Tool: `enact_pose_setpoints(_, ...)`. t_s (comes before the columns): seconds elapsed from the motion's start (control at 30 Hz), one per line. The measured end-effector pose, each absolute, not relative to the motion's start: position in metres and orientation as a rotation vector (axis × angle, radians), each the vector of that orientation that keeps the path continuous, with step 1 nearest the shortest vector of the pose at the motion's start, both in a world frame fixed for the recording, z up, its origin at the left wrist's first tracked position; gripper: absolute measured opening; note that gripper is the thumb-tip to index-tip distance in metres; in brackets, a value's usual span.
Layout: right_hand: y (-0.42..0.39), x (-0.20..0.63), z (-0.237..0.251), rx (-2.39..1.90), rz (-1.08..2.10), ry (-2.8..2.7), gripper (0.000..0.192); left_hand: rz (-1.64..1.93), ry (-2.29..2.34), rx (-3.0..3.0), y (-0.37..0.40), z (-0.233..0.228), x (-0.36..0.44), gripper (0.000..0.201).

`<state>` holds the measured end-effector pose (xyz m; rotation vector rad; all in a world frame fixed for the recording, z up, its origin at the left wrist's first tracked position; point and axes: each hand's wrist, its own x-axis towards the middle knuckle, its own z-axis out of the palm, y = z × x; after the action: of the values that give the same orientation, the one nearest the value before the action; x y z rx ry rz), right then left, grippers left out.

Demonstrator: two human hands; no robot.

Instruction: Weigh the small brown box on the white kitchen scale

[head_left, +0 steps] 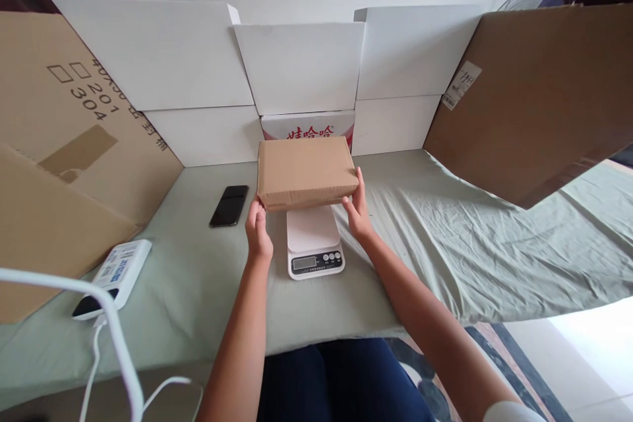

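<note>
Two hands [258, 231] [357, 211], one box [305, 171], one scale [313, 241]

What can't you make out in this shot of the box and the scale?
Head view, the only one:
- Scale display: too small to read.
- Far part of the kitchen scale: hidden by the cardboard box, so whether the box rests on it is unclear.
- Fingertips of the left hand and right hand: partly hidden behind the box.
- Red-printed carton: lower part hidden by the box.
- Black phone: screen dark, nothing shown.
</note>
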<state>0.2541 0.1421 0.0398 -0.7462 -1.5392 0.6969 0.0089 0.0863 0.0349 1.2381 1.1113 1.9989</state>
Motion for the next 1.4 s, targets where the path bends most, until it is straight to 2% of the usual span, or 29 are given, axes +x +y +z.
enact_pose_setpoints(0.33,0.071,0.279,0.002,-0.829,0.734,-1.562,0.091,1.982,1.202,1.113,-0.011,0.0,0.026,0.084)
enact_pose_setpoints(0.8,0.072,0.274,0.017,-0.871,0.68,-1.6,0.079,1.891,1.242,1.134,-0.003,-0.002,0.024,0.09)
enact_pose_setpoints(1.4,0.071,0.273,0.022,-0.944,0.623,-1.624,0.081,1.871,1.247,1.143,0.0,0.0,0.023,0.09)
